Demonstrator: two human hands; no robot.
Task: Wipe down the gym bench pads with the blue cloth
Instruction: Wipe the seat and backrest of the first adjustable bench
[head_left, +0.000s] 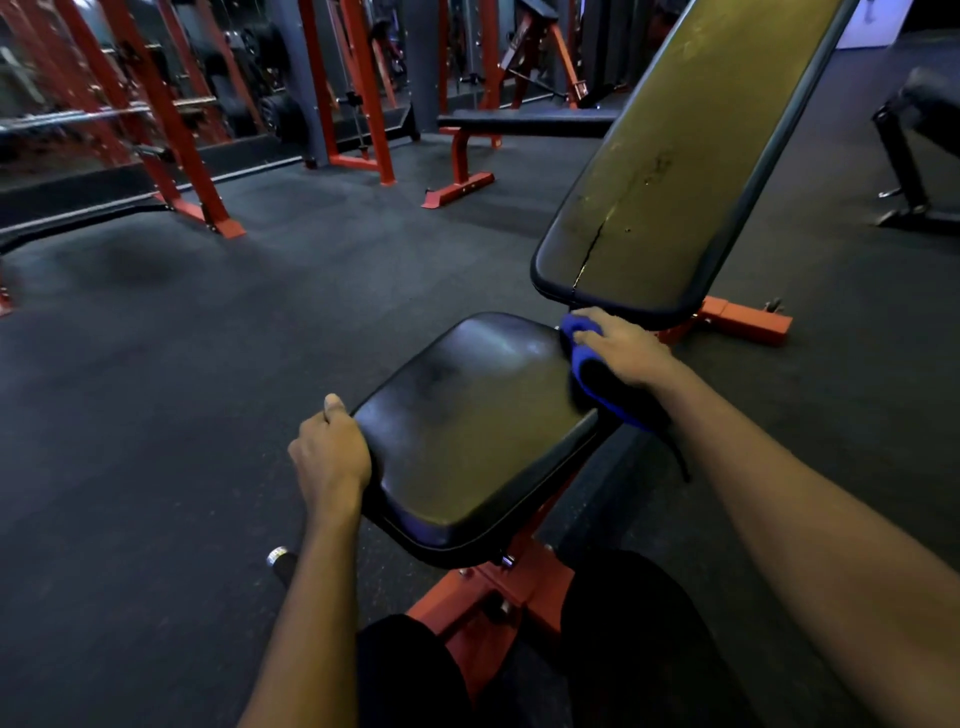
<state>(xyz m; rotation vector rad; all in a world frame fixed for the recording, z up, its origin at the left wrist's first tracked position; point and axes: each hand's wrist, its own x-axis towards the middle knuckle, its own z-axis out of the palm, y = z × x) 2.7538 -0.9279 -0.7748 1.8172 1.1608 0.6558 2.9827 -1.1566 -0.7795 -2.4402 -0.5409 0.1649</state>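
Vivid blue on the cloth (586, 359), bright against glossy black on the seat pad (467, 431). Black again on the back pad (675, 171), washed with a yellowish sheen, scuffed and streaked. Orange-red on the bench frame (457, 597) and the power rack (183, 150). Dark grey, finely speckled, across the rubber floor (208, 389). Black trousers (623, 623) down below.

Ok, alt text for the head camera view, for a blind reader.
The right hand holds a blue cloth against the right edge of the seat pad; the left hand grips its left edge. A cracked, inclined back pad rises behind.
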